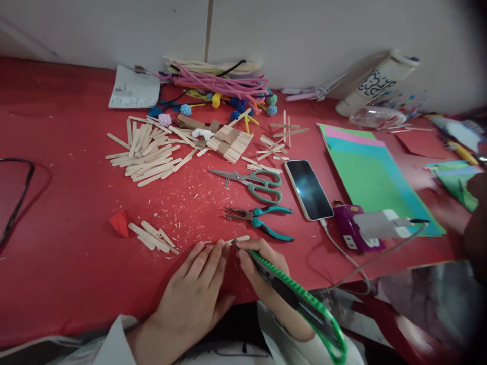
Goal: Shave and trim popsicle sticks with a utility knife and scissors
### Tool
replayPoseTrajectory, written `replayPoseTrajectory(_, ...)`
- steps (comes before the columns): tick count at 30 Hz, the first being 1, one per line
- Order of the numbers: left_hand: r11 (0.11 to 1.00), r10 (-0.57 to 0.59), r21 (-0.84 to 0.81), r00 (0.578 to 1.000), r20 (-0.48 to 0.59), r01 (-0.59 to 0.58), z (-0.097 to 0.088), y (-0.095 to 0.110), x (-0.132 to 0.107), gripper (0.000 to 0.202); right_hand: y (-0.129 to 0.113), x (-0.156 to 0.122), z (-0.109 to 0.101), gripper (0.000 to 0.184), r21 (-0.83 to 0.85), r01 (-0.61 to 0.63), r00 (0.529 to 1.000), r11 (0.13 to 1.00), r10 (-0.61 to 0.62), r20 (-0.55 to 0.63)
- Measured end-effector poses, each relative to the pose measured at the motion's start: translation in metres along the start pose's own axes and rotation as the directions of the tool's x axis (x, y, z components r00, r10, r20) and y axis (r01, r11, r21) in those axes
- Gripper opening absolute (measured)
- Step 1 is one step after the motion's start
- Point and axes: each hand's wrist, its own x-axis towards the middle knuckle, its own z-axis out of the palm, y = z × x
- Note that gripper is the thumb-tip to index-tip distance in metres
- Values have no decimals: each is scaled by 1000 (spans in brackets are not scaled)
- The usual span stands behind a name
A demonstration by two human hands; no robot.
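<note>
My right hand (261, 266) grips a green utility knife (300, 296), its tip on a wooden craft stick (240, 239) near the table's front edge. My left hand (198, 286) lies flat with fingers stretched out, fingertips pressing on the same stick and covering much of it. Just beyond are teal-handled pliers (262, 218) and grey-green scissors (254, 181). To the left of my left hand lie several craft sticks (150, 237) beside a scrap of red paper (120, 223). Wood shavings (182, 203) are scattered over the red table (76, 203).
Farther back are a heap of craft sticks (148, 154), a bundle of taped sticks (231, 142) and pink pipe cleaners (220, 83). A phone (310, 190) on a cable, a purple box (350, 238), coloured paper (365, 172) and a white tumbler (376, 83) stand right. Someone's dark arm shows at far right.
</note>
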Motion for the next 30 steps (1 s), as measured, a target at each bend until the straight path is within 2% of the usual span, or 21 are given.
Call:
replayPoseTrajectory(5,1000,-8,-8,999,-38,7,2,1,-2,50,6,0,0,8,-2,22,999,1000,-22,29)
replayPoseTrajectory(10,999,-29,-17,999,12,30,4,2,-3,51,11,1,0,8,-18,110,993,994,-109,55)
replayPoseTrajectory(14,1000,-30,-7,1000,3,30,4,2,-1,48,10,1,0,8,-12,124,990,992,-123,65)
replayPoseTrajectory(17,999,-32,-6,999,-11,32,3,2,-1,48,6,0,0,8,-18,108,992,994,-107,69)
replayPoseTrajectory(23,1000,-28,5,999,42,27,1,2,-1,52,3,-3,-1,8,-35,25,999,999,-23,43)
replayPoseTrajectory(30,1000,-3,2,1000,6,3,-1,1,0,49,4,0,-3,9,-55,47,999,997,-45,30)
